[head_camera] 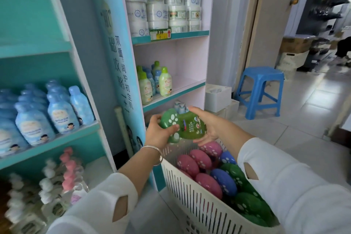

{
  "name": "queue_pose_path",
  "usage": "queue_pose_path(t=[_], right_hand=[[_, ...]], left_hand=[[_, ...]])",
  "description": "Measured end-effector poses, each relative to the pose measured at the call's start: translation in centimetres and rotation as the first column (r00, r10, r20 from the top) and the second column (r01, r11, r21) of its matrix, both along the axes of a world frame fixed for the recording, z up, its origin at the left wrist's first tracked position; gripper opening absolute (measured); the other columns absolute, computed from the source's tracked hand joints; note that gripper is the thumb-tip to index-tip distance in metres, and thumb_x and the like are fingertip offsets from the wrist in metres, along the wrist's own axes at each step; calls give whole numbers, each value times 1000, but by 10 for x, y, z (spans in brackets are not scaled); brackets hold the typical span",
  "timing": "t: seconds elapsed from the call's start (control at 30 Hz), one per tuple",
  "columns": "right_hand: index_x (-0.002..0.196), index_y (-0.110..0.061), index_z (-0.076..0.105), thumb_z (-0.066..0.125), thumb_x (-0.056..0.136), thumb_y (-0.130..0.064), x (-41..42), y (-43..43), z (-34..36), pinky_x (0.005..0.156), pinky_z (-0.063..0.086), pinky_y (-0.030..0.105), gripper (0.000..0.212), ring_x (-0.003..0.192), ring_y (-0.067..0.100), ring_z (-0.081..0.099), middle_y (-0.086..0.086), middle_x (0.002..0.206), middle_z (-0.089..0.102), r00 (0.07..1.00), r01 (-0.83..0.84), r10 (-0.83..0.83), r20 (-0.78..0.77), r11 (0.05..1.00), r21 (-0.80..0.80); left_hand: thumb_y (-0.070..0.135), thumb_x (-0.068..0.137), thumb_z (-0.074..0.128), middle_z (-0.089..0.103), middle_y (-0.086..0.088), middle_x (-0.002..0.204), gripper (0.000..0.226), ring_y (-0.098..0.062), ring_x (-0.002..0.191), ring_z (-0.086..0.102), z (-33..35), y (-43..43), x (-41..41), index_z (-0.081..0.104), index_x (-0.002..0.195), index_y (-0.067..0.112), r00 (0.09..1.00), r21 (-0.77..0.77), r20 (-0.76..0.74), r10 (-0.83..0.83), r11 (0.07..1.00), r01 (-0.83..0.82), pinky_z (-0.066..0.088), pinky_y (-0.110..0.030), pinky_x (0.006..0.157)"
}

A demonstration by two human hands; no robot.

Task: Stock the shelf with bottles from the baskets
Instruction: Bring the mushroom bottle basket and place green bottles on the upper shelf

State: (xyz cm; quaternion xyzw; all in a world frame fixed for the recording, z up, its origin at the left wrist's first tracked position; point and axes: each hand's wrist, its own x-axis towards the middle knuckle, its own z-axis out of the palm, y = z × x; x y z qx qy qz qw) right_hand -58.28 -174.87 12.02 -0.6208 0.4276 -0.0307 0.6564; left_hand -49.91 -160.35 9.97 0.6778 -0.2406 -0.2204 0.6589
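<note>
Item: green bottles point(190, 126) with spotted caps, one showing a printed label; I cannot tell the exact count in hand. Location: held in the air between both hands, just above the far end of the basket point(191, 201), in front of the shelf point(182, 85) and below its middle board. Left hand point(158, 133): fingers curled round a spotted cap, gripping it. Right hand point(207, 127): palm and fingers wrapped under the labelled body, grasping it. Basket: white and slatted, beside the shelf, packed with pink, blue and green spotted caps. Shelf, top board: stacked white jars point(163, 7). Middle board: a cluster of small bottles point(152, 83), pale green and blue, at the left; the rest is bare. Lowest board: a few pump tops point(179, 105) show behind the hands; the rest is hidden. Adjacent: teal unit point(34, 15) with blue bottles point(57, 112); stool point(260, 89) well apart. Progress, by my reckoning: early. No spotted-cap bottle stands on the shelf that I can see, those in hand are not yet placed, and a near-full basket is left.
</note>
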Motion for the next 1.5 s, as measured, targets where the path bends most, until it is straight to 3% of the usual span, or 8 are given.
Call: queue_pose_path(t=[0.27, 0.37, 0.5, 0.67, 0.87, 1.03, 1.27, 1.5], right_hand=[[139, -29, 40, 55, 94, -20, 29, 46, 47, 102, 43, 44, 47, 111, 18, 56, -1, 123, 59, 896, -349, 422, 136, 862, -368], [129, -24, 43, 59, 90, -5, 41, 77, 66, 80, 54, 20, 46, 110, 11, 54, -6, 118, 58, 783, -504, 600, 167, 767, -397], [113, -11, 59, 67, 84, -5, 79, 108, 79, 97, 50, 37, 31, 102, 21, 65, 7, 111, 67, 707, -457, 656, 265, 710, -536], [97, -23, 62, 66, 86, -10, 118, 157, 120, 89, 53, 27, 18, 89, 11, 66, -3, 98, 69, 618, -485, 731, 288, 644, -592], [101, -22, 61, 66, 86, -10, 169, 227, 174, 77, 54, 22, 20, 90, 13, 66, -2, 100, 68, 466, -520, 823, 326, 553, -651], [111, -19, 58, 68, 82, -4, 221, 290, 216, 91, 52, 43, 34, 98, 23, 65, 5, 103, 68, 356, -543, 820, 449, 572, -615], [121, -15, 55, 72, 80, -8, 302, 350, 266, 76, 55, 34, 45, 88, 18, 65, 0, 102, 67, 377, -462, 690, 618, 718, -521], [120, -12, 56, 80, 69, -4, 388, 398, 263, 93, 52, 47, 57, 104, 30, 63, 11, 117, 65, 514, -432, 691, 508, 721, -543]], left_hand=[[37, 53, 74, 66, -9, 106, 57, -28, 96, 65, 74, 33, 38, 56, 105, 21, 962, -70, 223, 158, 987, -146, 53, -44, 90], [34, 56, 77, 65, -9, 107, 53, -25, 94, 64, 96, 57, 52, 57, 103, 21, 947, -127, 238, 214, 974, -187, 54, -40, 89], [17, 68, 80, 64, -3, 89, 42, -20, 79, 62, 123, 95, 71, 56, 102, 16, 937, -205, 275, 214, 965, -160, 54, -33, 79], [21, 67, 78, 64, -1, 85, 42, -17, 75, 61, 163, 154, 93, 57, 103, 13, 890, -248, 370, 266, 952, -182, 53, -32, 78], [20, 76, 75, 64, 2, 89, 34, -15, 79, 62, 210, 235, 121, 56, 104, 16, 772, -289, 471, 427, 901, -323, 53, -31, 83], [30, 78, 73, 64, -1, 97, 40, -18, 89, 63, 255, 296, 152, 54, 111, 18, 640, -293, 574, 511, 858, -422, 52, -37, 90], [14, 93, 52, 55, -3, 114, 50, -24, 103, 59, 289, 356, 209, 34, 140, 15, 490, -155, 687, 537, 767, -623, 52, -40, 90], [-15, 84, 37, 62, -20, 115, 46, -36, 109, 58, 278, 386, 274, 52, 125, -1, 616, 75, 568, 546, 711, -699, 46, -47, 99]])
